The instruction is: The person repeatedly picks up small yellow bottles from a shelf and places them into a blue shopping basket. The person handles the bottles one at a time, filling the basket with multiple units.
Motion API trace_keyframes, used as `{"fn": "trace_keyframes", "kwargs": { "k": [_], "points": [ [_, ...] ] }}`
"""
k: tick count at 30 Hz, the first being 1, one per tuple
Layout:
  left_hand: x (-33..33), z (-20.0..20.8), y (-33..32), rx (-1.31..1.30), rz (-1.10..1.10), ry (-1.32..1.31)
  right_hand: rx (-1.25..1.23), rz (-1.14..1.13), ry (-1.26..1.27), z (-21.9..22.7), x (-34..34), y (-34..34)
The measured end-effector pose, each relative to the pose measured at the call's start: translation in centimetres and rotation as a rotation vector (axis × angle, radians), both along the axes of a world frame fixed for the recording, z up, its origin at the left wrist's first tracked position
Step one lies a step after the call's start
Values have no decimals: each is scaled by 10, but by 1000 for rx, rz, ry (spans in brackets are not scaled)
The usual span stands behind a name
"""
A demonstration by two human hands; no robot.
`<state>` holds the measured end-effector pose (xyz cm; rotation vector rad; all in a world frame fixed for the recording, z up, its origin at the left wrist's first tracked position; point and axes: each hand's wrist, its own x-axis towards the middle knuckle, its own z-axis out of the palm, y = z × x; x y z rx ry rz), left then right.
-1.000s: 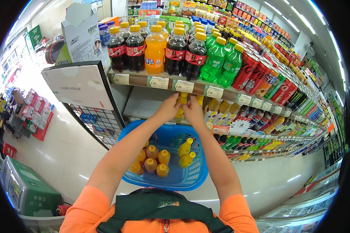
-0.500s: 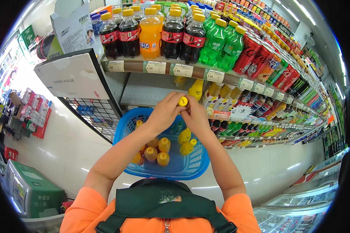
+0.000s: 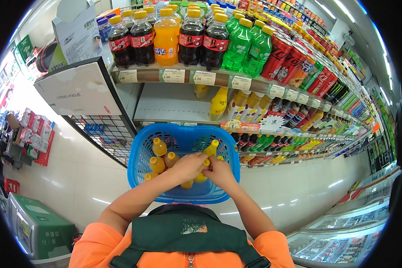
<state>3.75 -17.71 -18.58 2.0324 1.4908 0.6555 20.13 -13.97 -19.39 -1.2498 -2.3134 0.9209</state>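
My left hand (image 3: 193, 167) and my right hand (image 3: 219, 173) meet inside the blue basket (image 3: 140, 139), over its right half. Between them is a yellow bottle (image 3: 201, 177), its body showing below the fingers; both hands are closed on it, and much of it is covered. Just beyond my fingertips another yellow bottle (image 3: 211, 148) leans in the basket. Several orange-coloured drink bottles (image 3: 159, 146) stand in the basket's left half, some partly behind my left forearm.
Ahead runs a shelf; a yellow bottle (image 3: 218, 104) stands on its second tier beside pale yellow bottles (image 3: 238, 107). Dark cola bottles (image 3: 190, 41), an orange soda bottle (image 3: 166, 38) and green bottles (image 3: 238, 47) line the top. A display board (image 3: 78, 89) juts out at left.
Both hands have come down and back from the shelf front into the basket, bringing the yellow-capped bottle with them. The view has shifted slightly.
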Motion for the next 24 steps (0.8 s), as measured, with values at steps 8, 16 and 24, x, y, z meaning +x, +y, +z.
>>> {"fn": "trace_keyframes", "kwargs": {
  "k": [8,16,24],
  "points": [
    [7,-66,-2,-32,-32,71,44,29,-145,-56,0,-10],
    [10,-68,0,-79,34,55,-32,107,-199,-63,2,-4],
    [-16,-30,42,137,142,0,-48,52,-41,10,4,44]
  ]
}}
